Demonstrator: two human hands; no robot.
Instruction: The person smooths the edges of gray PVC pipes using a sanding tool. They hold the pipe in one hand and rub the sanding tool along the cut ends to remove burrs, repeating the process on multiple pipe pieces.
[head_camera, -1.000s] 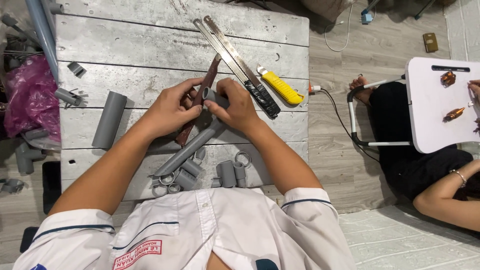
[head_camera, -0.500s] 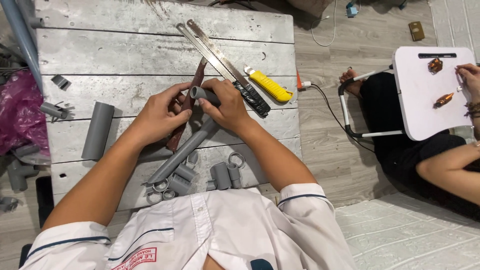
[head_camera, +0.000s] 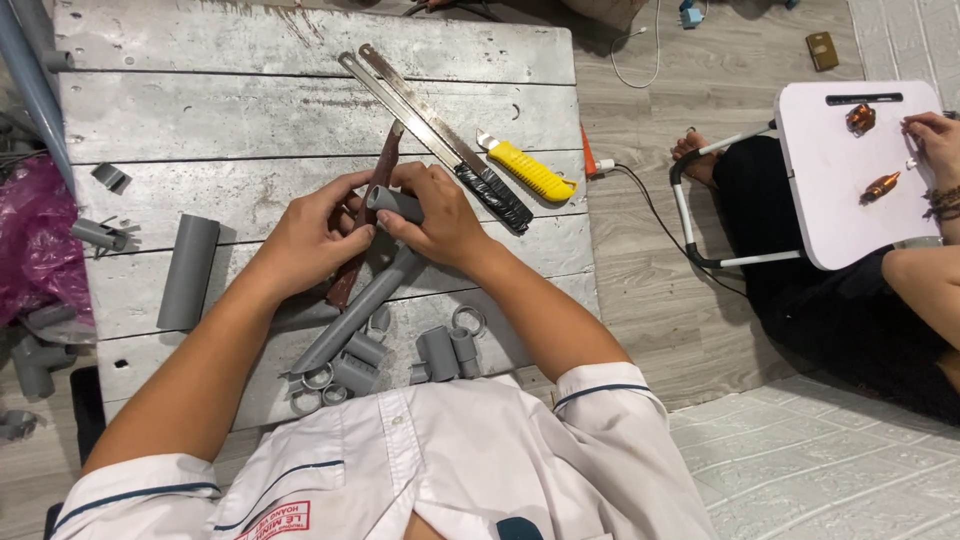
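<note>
Head view: grey plank worktable (head_camera: 300, 110) under the grip, long grey PVC pipe (head_camera: 350, 318) running down-left from it. Both hands meet on a short grey pipe fitting (head_camera: 393, 203) at the pipe's top end: left hand (head_camera: 315, 240) and right hand (head_camera: 440, 215) pinching it. Looks like seating the fitting; next needs a square push. Hacksaw (head_camera: 440, 140) just beyond, cut fittings (head_camera: 440, 350) nearer the body.

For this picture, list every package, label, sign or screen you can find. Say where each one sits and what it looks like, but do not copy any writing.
Pink plastic bag: left edge, beside the grey wooden table; crumpled, glossy magenta.
Shirt label: bottom edge, on the person's white shirt; a small patch with red print.
Dark flat slab: floor at lower left, black; whether it is a screen cannot be told.
No signs visible.
</note>
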